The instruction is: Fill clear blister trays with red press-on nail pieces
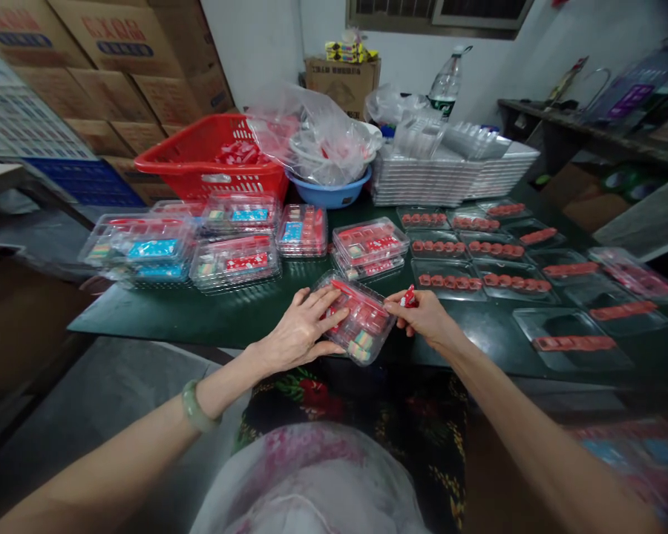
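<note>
A clear plastic box [361, 319] lies tilted at the table's near edge. Through its lid show red pieces, a long red strip and striped pastel blocks. My left hand [312, 326] grips it from the left, fingers across the lid and thumb along the near edge. At the box's right edge, my right hand [420, 315] is closed in a pinch, with a small red packet with white marks [408, 297] in its fingers. Just behind, filled boxes [370, 241] are stacked. More filled boxes stand to the left, some with blue pieces [153, 248].
Open clear trays [448, 279] holding rows of red pieces spread over the green table [289, 315] to the right. Behind are a red basket [217, 178], a blue basin [331, 194], stacked clear trays [423, 178] and a bottle [446, 81]. Cartons [122, 44] rise at left.
</note>
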`<state>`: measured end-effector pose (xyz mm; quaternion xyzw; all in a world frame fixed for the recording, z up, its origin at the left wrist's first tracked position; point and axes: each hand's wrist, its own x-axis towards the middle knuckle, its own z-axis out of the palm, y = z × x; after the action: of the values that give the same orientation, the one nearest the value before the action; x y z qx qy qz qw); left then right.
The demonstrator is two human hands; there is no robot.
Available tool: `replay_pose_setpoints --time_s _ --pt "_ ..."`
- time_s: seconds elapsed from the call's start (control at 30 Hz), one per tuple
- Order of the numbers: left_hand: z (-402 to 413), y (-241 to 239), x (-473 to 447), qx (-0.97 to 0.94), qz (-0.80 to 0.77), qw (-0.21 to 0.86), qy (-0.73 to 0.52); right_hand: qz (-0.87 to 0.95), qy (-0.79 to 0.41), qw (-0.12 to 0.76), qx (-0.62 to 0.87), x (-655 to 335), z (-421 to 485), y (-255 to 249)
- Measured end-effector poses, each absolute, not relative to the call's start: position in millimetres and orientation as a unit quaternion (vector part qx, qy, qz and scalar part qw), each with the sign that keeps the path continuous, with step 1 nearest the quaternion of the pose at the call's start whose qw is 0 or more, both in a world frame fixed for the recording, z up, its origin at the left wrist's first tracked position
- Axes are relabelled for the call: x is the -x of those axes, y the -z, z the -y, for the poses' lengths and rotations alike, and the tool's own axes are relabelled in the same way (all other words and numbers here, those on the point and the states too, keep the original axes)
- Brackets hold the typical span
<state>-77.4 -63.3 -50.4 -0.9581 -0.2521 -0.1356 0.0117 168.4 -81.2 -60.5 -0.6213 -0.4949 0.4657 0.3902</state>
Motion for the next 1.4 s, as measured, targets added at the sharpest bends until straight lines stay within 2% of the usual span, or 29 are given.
replay_pose_setpoints --time_s 0.13,0.37,0.5,0.7,0.83,0.93,1.0,1.07,1.13,1.23,1.4 --pt "62.9 50.3 79.5 0.959 0.249 0.003 0.134 0.494 -0.47 0.381 0.624 -167.5 78.2 61.0" --pt "82.8 58.7 75.1 0.952 0.278 0.012 0.131 0.539 -0.503 0.278 0.616 -164.8 75.8 61.0" --pt "96.2 76.6 74.5 0.926 0.318 0.018 0.201 0.543 -0.538 0.235 0.6 -163.2 80.8 58.4" --pt "91.5 78.0 87.8 0.915 0.274 -0.052 0.291 0.51 -0.63 0.243 0.533 -167.2 94.3 38.3" --pt "94.5 50.8 86.6 0.827 0.355 -0.21 0.382 0.474 -0.661 0.328 0.48 -163.8 92.6 4.9" --pt "95.0 30.7 76.7 0.652 0.428 -0.45 0.434 0.487 -0.632 0.403 0.449 -156.4 84.4 -14.9" --pt "90.1 25.9 68.8 0.495 0.419 -0.615 0.448 0.511 -0.606 0.426 0.436 -150.4 77.8 -17.5" --pt "82.1 29.0 61.9 0.35 0.384 -0.733 0.439 0.544 -0.563 0.427 0.452 -144.9 71.5 -9.4" --pt "74.7 36.9 56.5 0.244 0.367 -0.794 0.419 0.578 -0.5 0.402 0.505 -141.0 66.2 6.9" --pt "71.0 46.6 49.8 0.156 0.364 -0.825 0.404 0.628 -0.411 0.349 0.561 -139.3 60.1 34.9" --pt "74.9 38.5 43.4 0.151 0.324 -0.849 0.388 0.658 -0.372 0.329 0.566 -142.1 50.2 55.0"
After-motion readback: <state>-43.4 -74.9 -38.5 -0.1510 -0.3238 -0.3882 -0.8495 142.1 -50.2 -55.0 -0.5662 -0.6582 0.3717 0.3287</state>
